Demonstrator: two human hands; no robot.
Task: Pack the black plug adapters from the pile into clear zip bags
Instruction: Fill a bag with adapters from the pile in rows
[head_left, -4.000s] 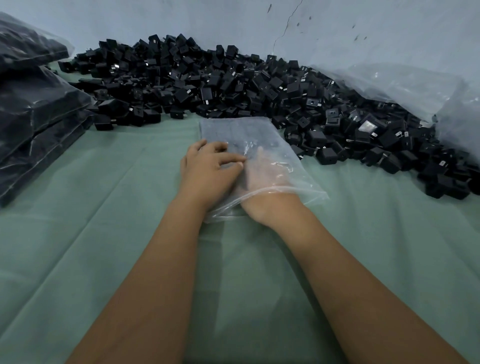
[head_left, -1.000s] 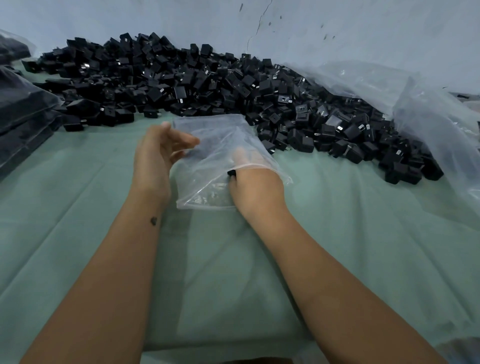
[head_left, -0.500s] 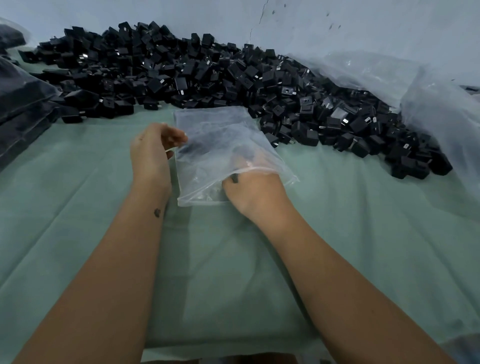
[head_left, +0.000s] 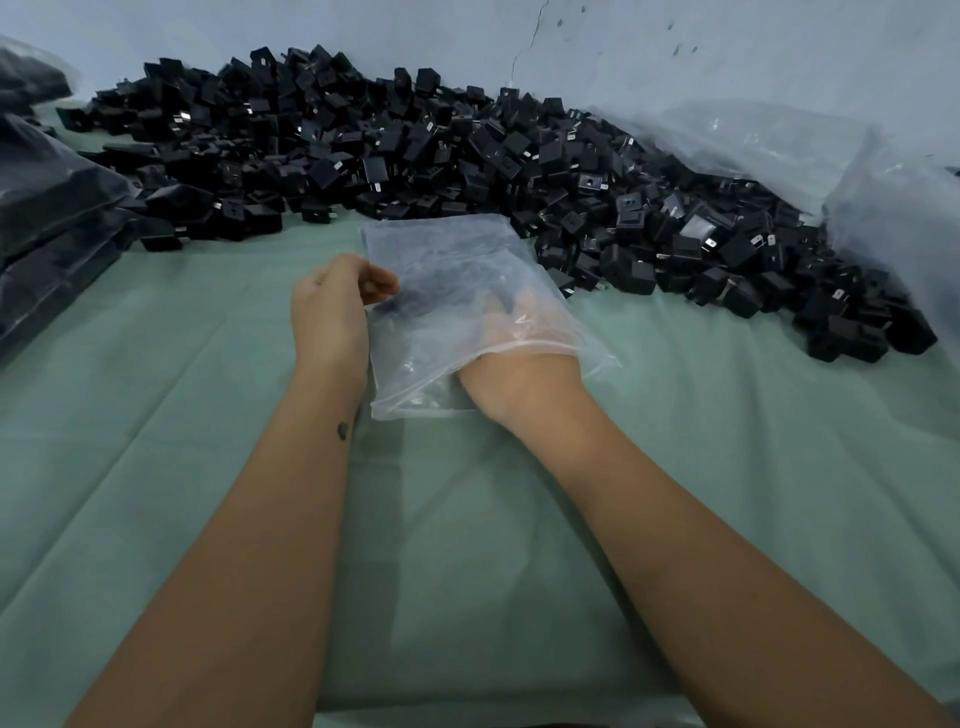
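Green cloth covers the surface (head_left: 727, 467), and the widest open stretch I see lies near me, below and on both sides of the two forearms. Along the far side the pile of black plug adapters (head_left: 467, 150) runs from left to far right against the pale wall (head_left: 675, 47), its near edge curving down toward the right. Filled dark bags (head_left: 47, 218) are stacked at the left edge, and loose clear plastic sheeting (head_left: 831, 156) bulges at the right, over the pile's far end.

One clear zip bag (head_left: 447, 260) lies in the middle, its far end almost touching the pile and its mouth toward me. My right hand (head_left: 524, 358) is pushed into the mouth up to the knuckles; its fingers show only dimly through the film, so I cannot tell whether they are curled or hold anything. My left hand (head_left: 332, 306) pinches the bag's left edge between thumb and fingertips. Dark patches show inside the bag, too blurred to tell what they are.

Compared with half a second ago the grip on the left edge is the same and the right hand sits about as deep. Four seconds ago the left hand lay flat on top of the bag instead of pinching its side.
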